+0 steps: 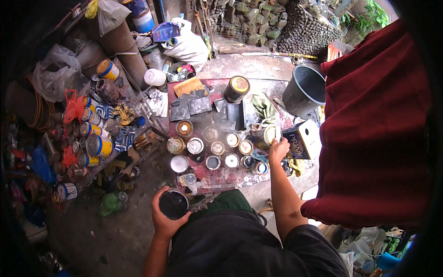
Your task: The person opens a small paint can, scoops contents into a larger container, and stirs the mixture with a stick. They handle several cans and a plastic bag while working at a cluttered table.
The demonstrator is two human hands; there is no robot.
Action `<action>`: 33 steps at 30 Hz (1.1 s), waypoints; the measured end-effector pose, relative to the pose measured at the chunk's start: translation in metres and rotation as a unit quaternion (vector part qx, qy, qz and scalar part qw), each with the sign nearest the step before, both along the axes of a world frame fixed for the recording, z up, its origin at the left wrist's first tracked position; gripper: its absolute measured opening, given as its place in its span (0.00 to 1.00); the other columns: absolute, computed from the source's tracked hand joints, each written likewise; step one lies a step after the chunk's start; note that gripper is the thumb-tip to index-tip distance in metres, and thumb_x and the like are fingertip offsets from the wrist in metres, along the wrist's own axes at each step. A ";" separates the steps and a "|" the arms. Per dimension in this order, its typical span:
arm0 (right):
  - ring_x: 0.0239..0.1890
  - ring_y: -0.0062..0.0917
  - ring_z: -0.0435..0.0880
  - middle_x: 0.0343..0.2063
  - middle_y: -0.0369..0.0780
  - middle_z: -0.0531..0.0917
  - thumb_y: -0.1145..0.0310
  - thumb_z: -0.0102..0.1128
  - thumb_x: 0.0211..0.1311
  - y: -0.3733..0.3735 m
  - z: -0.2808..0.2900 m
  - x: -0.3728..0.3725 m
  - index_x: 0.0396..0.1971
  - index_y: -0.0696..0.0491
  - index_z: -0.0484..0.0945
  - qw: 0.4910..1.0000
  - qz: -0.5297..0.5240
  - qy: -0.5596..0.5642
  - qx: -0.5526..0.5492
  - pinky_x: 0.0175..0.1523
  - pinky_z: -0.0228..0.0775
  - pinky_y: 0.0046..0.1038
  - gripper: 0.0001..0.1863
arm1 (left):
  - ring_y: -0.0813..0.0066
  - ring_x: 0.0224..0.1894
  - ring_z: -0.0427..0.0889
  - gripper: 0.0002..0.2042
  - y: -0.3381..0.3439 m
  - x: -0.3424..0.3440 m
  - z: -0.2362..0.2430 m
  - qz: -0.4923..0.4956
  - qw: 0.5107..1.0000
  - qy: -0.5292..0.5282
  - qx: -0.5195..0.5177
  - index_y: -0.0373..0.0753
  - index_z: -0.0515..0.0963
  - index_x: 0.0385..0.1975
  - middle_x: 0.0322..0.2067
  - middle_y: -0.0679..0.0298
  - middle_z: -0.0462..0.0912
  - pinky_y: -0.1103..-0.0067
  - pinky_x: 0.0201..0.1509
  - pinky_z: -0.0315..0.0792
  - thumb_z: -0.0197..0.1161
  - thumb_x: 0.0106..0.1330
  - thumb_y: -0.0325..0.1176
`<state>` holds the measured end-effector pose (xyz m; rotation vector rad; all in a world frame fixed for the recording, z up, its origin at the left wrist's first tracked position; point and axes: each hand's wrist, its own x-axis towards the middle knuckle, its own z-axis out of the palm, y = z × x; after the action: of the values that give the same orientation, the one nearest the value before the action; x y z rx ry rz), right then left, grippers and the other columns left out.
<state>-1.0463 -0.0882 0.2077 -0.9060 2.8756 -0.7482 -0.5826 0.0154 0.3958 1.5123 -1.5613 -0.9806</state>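
My left hand [167, 217] grips a round can of very dark paint [173, 203] near my body. My right hand [279, 150] is closed on a pale flat stick [278, 127], held upright beside a light-topped can [268, 137] and a dark rectangular can [299, 141]. Open paint cans, among them a white one [179, 163], a grey one [213, 161] and a rusty-topped one [184, 127], cover the front of the stained red board [207, 184]. A taller closed can [236, 90] stands behind them, near dark metal trays [200, 106] and a green rag [264, 106].
A black bucket [302, 92] stands at the board's back right. A maroon cloth [369, 138] hangs along my right. At left, a cluttered shelf holds several yellow-and-blue cans [99, 146] and bags. Rocks [251, 23] and a white sack [189, 51] lie at the back.
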 end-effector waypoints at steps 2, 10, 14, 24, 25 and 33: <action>0.55 0.51 0.76 0.50 0.54 0.77 0.62 0.69 0.64 0.002 0.001 0.002 0.54 0.58 0.75 1.000 -0.007 0.006 0.014 0.57 0.69 0.50 0.23 | 0.56 0.65 0.75 0.49 -0.001 -0.002 0.003 0.003 1.000 0.008 0.007 0.36 0.65 0.65 0.63 0.51 0.73 0.65 0.71 0.68 0.86 0.39 0.30; 0.56 0.52 0.75 0.53 0.53 0.76 0.60 0.73 0.61 0.007 0.012 0.007 0.56 0.57 0.74 0.999 -0.006 0.051 0.010 0.58 0.69 0.51 0.29 | 0.56 0.65 0.75 0.50 -0.004 0.002 -0.002 -0.007 1.000 -0.006 -0.009 0.35 0.64 0.65 0.63 0.51 0.73 0.64 0.71 0.68 0.86 0.39 0.31; 0.56 0.52 0.75 0.52 0.53 0.77 0.61 0.73 0.60 0.019 0.016 0.006 0.56 0.58 0.73 0.996 0.042 0.078 -0.028 0.60 0.69 0.49 0.28 | 0.56 0.65 0.75 0.50 -0.005 0.002 -0.001 -0.008 0.999 -0.018 -0.036 0.35 0.63 0.65 0.63 0.50 0.73 0.64 0.71 0.68 0.87 0.39 0.31; 0.36 0.42 0.84 0.33 0.47 0.85 0.67 0.71 0.61 0.038 -0.015 -0.023 0.39 0.63 0.80 0.991 0.011 -0.118 -0.058 0.47 0.75 0.41 0.15 | 0.56 0.66 0.74 0.50 -0.003 0.002 0.000 -0.020 1.000 -0.007 -0.020 0.35 0.64 0.65 0.63 0.50 0.73 0.65 0.71 0.67 0.86 0.38 0.31; 0.34 0.39 0.84 0.31 0.45 0.86 0.67 0.71 0.62 0.041 -0.026 -0.031 0.37 0.62 0.80 0.984 -0.018 -0.151 -0.087 0.45 0.76 0.41 0.14 | 0.56 0.66 0.74 0.50 -0.004 0.000 0.002 -0.026 0.999 -0.011 -0.015 0.35 0.64 0.65 0.63 0.51 0.73 0.65 0.71 0.67 0.86 0.38 0.31; 0.26 0.18 0.76 0.29 0.34 0.77 0.75 0.56 0.73 0.037 -0.025 -0.027 0.42 0.56 0.73 0.731 -0.150 -0.592 -0.306 0.30 0.75 0.22 0.03 | 0.57 0.66 0.73 0.51 0.000 -0.001 0.000 -0.037 0.999 -0.027 -0.018 0.38 0.62 0.66 0.63 0.52 0.71 0.62 0.71 0.67 0.85 0.38 0.30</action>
<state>-1.0729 -0.0513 0.1827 0.1573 1.5831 -1.5797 -0.5839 0.0157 0.3957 1.4750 -1.6749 -0.9547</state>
